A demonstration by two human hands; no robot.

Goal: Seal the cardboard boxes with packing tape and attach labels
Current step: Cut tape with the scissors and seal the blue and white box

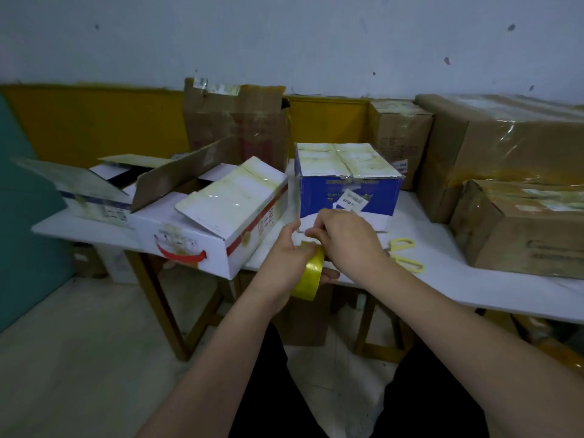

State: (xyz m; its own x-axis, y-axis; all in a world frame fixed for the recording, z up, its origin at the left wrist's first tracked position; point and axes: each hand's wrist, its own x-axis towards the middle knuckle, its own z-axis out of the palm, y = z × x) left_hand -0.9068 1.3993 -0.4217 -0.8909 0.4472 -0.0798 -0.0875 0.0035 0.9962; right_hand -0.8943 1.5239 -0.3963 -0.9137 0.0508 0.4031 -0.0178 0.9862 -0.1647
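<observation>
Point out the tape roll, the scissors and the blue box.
tape roll (311,273), head view, on its yellow outer band
scissors (404,254), head view, between the yellow handles
blue box (347,191), head view, front face

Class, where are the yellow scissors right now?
The yellow scissors lie on the white table, just right of the right hand, near the brown box.

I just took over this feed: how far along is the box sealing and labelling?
Done, by the look of it: the blue box is taped shut across its top and carries a label on its front. In hand: the left hand grips the yellow tape roll while the right hand picks at its free end. Left: the white box still stands open, flaps up. The scissors lie unused on the table.
</observation>
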